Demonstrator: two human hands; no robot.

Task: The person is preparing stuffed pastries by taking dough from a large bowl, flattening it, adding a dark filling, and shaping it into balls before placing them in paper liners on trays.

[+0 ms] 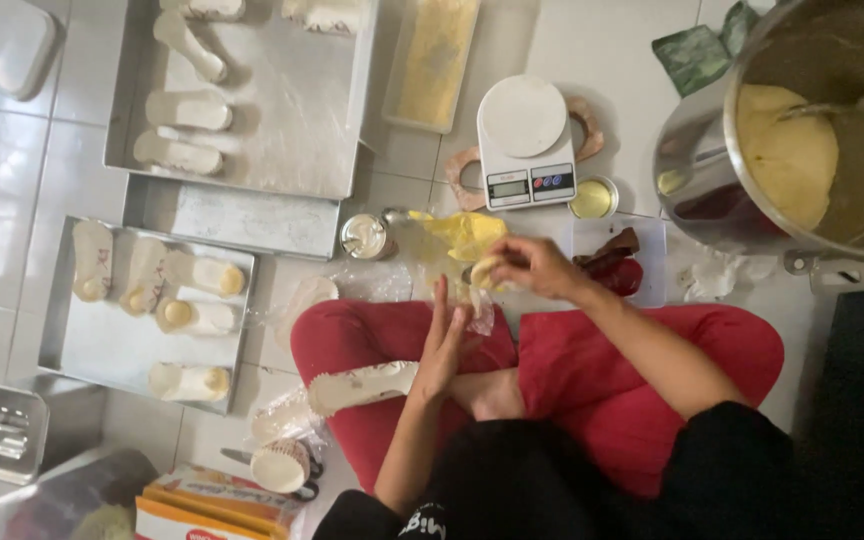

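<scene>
- Dough lump, pale yellow, sits pinched in the closed fingers of the right hand, held above the tiled floor just in front of the red-trousered knees.
- Left hand is open, fingers straight and together, its palm against the end of a long paper mould lying across the left thigh; it clamps on nothing.
- Just beyond the right hand lie a yellow plastic bag and a white kitchen scale; a steel mixing bowl of yellow dough stands to the right.
- Metal trays to the left hold filled and unfilled paper moulds.
- Risk, as a judgement: the unheld mould could roll off the thigh, and soft dough may stick to the fingers and tear.
- Hard to make out: how the fingertips meet around the lump; the bowl and upper tray are cut off by the frame edge; the dark red thing on the white board is unclear.
</scene>
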